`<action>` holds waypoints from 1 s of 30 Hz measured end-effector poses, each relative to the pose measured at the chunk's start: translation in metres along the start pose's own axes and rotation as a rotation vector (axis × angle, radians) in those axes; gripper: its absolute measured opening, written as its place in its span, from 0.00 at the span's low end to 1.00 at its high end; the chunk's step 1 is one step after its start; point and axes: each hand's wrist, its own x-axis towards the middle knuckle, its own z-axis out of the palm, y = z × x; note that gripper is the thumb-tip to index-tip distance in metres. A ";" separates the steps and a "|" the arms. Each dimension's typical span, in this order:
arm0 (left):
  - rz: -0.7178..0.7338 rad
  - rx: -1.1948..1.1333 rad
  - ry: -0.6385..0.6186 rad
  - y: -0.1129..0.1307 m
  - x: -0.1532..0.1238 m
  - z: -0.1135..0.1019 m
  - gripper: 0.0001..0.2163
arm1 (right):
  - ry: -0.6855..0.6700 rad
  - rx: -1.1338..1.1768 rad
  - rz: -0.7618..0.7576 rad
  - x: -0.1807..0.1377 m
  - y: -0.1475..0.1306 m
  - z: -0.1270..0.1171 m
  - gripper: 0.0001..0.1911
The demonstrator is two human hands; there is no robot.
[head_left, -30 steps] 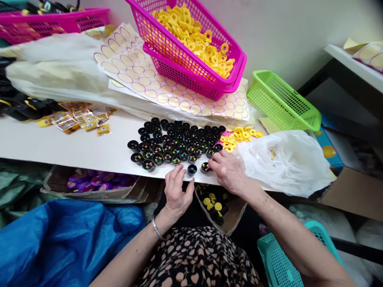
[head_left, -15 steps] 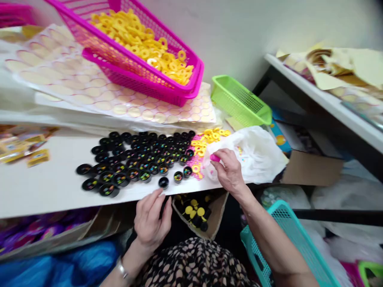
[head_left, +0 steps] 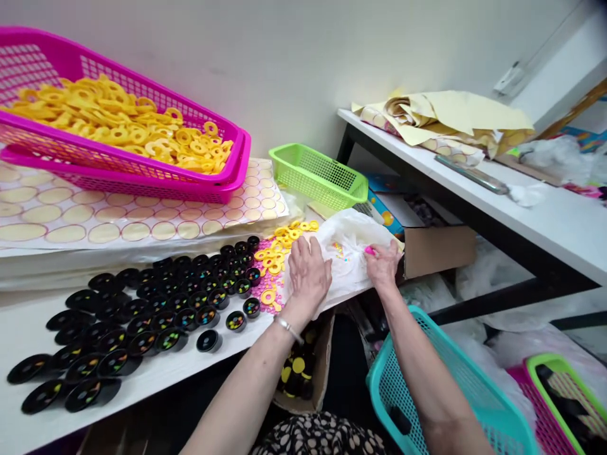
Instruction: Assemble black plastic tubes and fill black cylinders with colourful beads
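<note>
A crumpled white plastic bag (head_left: 348,230) lies at the right end of the table, with small coloured beads (head_left: 338,250) in its middle. My left hand (head_left: 308,275) is on the bag's left side, its fingers curled down and closed on the plastic. At the bag's right side, my right hand (head_left: 383,264) is closed on a small bright pink piece (head_left: 370,251) whose shape is mostly hidden. Left of my hands stand many small round black cups (head_left: 171,339), most with coloured beads inside. One cup (head_left: 207,341) near the front looks dark inside. Yellow ring pieces (head_left: 272,260) lie over pink beads (head_left: 265,287).
A magenta basket (head_left: 237,158) of yellow rings stands at the back left on sticker sheets (head_left: 161,230). Behind the bag is a green basket (head_left: 317,183). A teal basket (head_left: 379,379) and a box (head_left: 327,360) of black-and-yellow pieces sit below. A white shelf (head_left: 545,215) rises at right.
My left hand has moved from the table's front edge by the black cups to the bag. My right hand, still with the pink piece, has shifted right across the bag. The view has turned right.
</note>
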 end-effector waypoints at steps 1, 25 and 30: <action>-0.079 0.016 -0.087 0.003 0.013 0.004 0.28 | -0.054 0.052 0.011 0.003 0.003 0.001 0.08; 0.092 0.084 -0.015 0.009 0.052 0.035 0.12 | -0.076 0.073 -0.403 0.006 -0.034 -0.023 0.10; -0.227 -0.043 -0.175 0.015 0.088 0.054 0.27 | -0.344 0.007 -0.205 0.011 -0.032 0.017 0.09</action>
